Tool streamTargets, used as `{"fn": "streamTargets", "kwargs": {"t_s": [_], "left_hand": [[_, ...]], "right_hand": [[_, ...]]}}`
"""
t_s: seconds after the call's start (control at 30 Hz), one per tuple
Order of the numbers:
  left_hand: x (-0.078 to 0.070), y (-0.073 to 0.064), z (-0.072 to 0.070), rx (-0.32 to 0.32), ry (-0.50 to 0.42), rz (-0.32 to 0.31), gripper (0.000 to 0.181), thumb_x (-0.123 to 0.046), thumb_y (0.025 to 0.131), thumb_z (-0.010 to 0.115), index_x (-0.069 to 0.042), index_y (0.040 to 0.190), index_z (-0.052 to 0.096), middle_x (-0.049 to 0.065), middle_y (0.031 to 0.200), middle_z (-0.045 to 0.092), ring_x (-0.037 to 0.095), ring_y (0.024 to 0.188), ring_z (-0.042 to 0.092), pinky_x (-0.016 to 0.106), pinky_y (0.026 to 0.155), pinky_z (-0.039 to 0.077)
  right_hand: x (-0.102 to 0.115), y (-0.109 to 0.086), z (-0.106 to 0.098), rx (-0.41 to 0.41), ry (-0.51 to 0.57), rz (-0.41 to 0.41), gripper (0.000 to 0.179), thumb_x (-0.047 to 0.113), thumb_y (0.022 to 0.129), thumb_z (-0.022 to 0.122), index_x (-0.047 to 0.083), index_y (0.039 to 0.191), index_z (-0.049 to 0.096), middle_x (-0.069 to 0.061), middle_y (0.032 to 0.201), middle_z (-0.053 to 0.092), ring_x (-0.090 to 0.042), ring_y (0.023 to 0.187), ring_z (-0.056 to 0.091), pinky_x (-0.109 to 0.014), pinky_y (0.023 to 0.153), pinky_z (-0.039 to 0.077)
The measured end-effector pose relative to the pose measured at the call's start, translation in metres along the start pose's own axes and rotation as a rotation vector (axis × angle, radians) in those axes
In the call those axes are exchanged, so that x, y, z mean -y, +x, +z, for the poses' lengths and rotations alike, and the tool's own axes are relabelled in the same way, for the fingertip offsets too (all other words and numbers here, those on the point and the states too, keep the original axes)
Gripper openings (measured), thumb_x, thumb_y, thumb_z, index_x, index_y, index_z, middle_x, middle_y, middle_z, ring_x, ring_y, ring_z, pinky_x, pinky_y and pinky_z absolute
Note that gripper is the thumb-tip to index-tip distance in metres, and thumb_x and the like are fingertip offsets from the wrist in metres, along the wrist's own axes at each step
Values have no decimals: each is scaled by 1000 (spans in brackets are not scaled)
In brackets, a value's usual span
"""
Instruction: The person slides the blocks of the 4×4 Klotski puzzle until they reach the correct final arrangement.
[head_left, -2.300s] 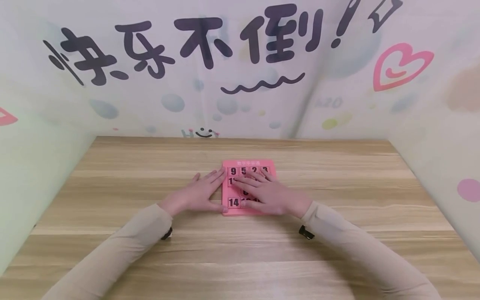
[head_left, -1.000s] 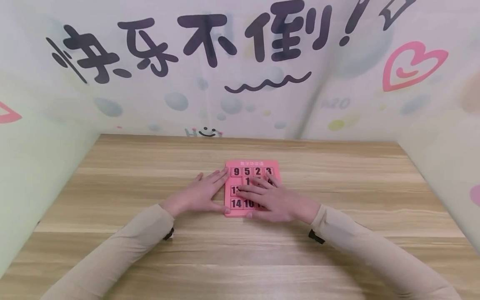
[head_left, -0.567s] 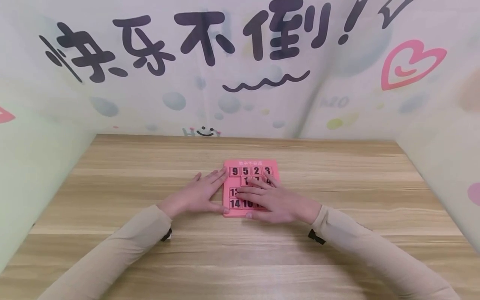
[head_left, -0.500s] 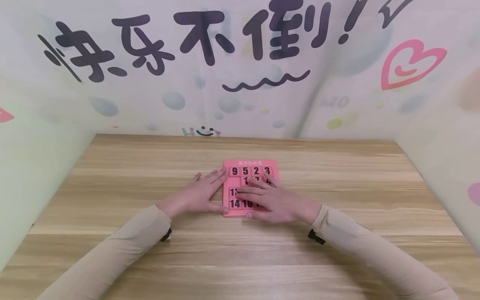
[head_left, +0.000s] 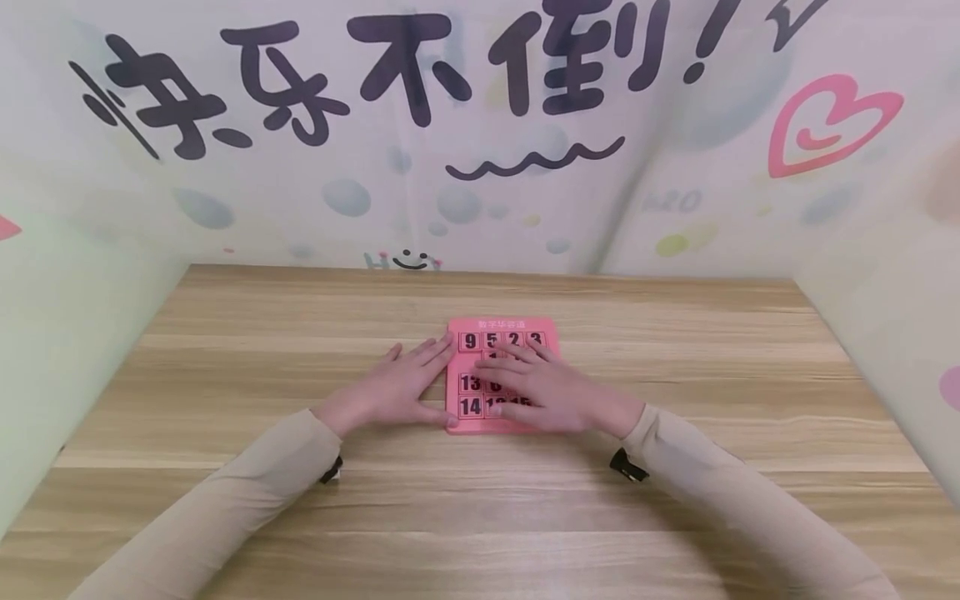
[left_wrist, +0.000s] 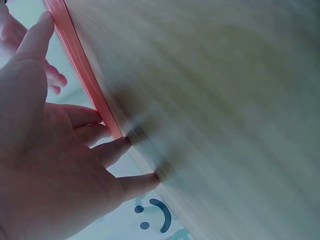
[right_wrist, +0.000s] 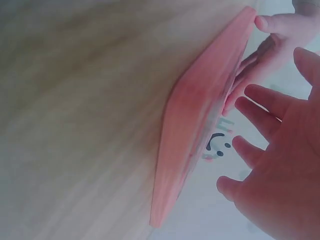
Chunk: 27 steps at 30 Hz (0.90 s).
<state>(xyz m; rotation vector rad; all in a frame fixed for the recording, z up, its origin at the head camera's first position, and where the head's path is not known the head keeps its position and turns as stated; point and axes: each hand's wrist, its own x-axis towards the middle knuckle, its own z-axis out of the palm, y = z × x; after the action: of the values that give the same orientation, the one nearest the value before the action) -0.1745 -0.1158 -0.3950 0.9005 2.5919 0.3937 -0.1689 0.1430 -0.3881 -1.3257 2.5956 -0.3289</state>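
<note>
A pink number slide puzzle point(head_left: 452, 375) lies flat on the wooden table. Its top row reads 9, 5, 2, 3, and a bare slot shows at the left of the second row, above the 13 tile point(head_left: 470, 384). My left hand point(head_left: 390, 390) steadies the board's left side, straight fingers at the upper edge and thumb at the lower left corner. Spread over the tiles is my right hand point(head_left: 553, 392), covering much of the right half. In the right wrist view its fingertips point(right_wrist: 241, 146) hover just off the tile face.
The wooden table point(head_left: 450, 517) reaches back to a white cloth backdrop point(head_left: 285, 200) with dark lettering and a pink heart. Pale cloth sides stand left and right. A black wrist strap point(head_left: 628, 465) shows under the right sleeve.
The 13 tile has slid down from the second row to the third, leaving the slot above it. Lately my right hand has shifted slightly up the board, its thumb lifting off the lower edge.
</note>
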Motion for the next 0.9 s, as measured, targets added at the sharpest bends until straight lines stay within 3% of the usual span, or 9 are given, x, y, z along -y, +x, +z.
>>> {"fn": "streamTargets", "kwargs": {"t_s": [0.27, 0.57, 0.9], "left_hand": [[-1, 0, 0, 1, 2, 1, 103, -63, 84, 61, -4, 154, 14, 9, 160, 4, 32, 145, 8, 61, 112, 4], [2, 1, 0, 6, -3, -4, 103, -65, 83, 60, -5, 154, 15, 8, 160, 3, 31, 145, 7, 61, 112, 4], [1, 0, -1, -1, 1, 0, 104, -65, 83, 61, -4, 154, 15, 8, 160, 4, 32, 145, 8, 61, 112, 4]], "right_hand": [[-3, 3, -6, 8, 42, 36, 58, 46, 102, 39, 14, 150, 37, -4, 155, 32, -30, 144, 17, -57, 115, 4], [-8, 8, -17, -55, 62, 9, 55, 38, 102, 43, 8, 148, 39, -8, 152, 37, -33, 144, 16, -58, 114, 6], [-21, 21, -19, -12, 71, 66, 55, 41, 104, 35, 9, 149, 38, -9, 154, 32, -36, 144, 15, -60, 114, 4]]}}
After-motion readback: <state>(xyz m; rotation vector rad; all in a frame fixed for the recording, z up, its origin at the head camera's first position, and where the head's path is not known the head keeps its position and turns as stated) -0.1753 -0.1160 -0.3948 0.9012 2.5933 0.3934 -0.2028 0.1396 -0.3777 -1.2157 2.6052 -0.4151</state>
